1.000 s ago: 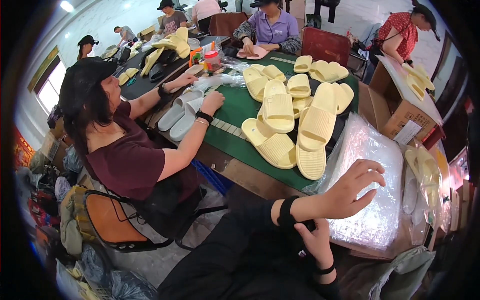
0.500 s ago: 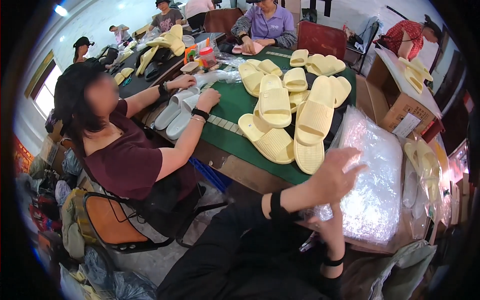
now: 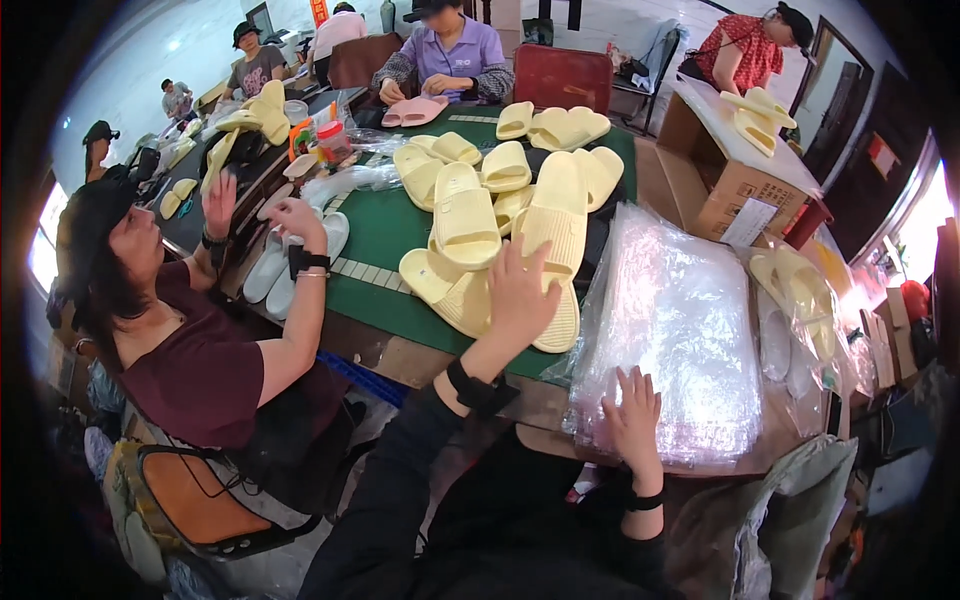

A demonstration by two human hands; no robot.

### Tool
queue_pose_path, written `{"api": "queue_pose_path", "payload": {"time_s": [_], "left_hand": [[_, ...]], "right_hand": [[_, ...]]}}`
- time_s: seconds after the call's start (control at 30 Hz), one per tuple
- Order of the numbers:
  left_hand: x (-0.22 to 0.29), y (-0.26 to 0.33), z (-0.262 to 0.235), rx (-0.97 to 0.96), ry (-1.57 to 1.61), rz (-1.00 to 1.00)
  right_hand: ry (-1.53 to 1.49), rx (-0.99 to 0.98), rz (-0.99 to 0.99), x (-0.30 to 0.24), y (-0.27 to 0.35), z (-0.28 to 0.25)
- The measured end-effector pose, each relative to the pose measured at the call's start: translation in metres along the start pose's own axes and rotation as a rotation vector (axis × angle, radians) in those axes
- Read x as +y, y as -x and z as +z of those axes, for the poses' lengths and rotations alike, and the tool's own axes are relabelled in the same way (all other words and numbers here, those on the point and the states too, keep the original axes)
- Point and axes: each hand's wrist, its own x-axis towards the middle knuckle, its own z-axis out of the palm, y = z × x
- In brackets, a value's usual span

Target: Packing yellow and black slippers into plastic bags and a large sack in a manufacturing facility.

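Observation:
Fingers spread, my left hand [image 3: 522, 298] is over the front of a pile of pale yellow slide slippers [image 3: 465, 212]. It hides part of the nearest ones, and I cannot tell whether it touches them. My right hand [image 3: 636, 420] lies open at the near left part of a thick stack of clear plastic bags [image 3: 690, 325]. Neither hand grips anything. The slippers lie overlapping on a green mat [image 3: 375, 235], some soles up and some tops up.
A co-worker sits at left beside grey slippers [image 3: 268, 262]. Another across the table handles pink slippers [image 3: 415, 111]. A cardboard box [image 3: 765, 190] with yellow slippers on it stands at back right. Bagged yellow slippers [image 3: 795, 290] lie right of the stack. An orange chair [image 3: 195, 500] is at lower left.
My left hand has moved left, from beside the bags to the slippers. My right hand has risen onto the bag stack. The left co-worker's hands have lifted off the grey slippers. The view has turned right.

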Motion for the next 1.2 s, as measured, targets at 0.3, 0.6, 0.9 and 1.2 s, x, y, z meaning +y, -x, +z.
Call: {"api": "queue_pose_path", "payload": {"time_s": [0.3,0.6,0.9,1.2], "left_hand": [[-0.059,-0.091,0.009,-0.111,-0.394,0.008],[-0.055,-0.112,0.006,-0.757,-0.365,-0.092],[-0.033,-0.094,-0.002,-0.382,0.003,0.092],[-0.027,-0.095,0.029,-0.434,0.433,-0.162]], "right_hand": [[-0.136,0.086,-0.014,0.024,0.004,0.020],[-0.025,0.117,-0.041,0.020,0.004,0.026],[-0.126,0.092,-0.060,0.024,0.003,0.026],[-0.180,0.080,-0.075,0.031,0.005,0.027]]}}
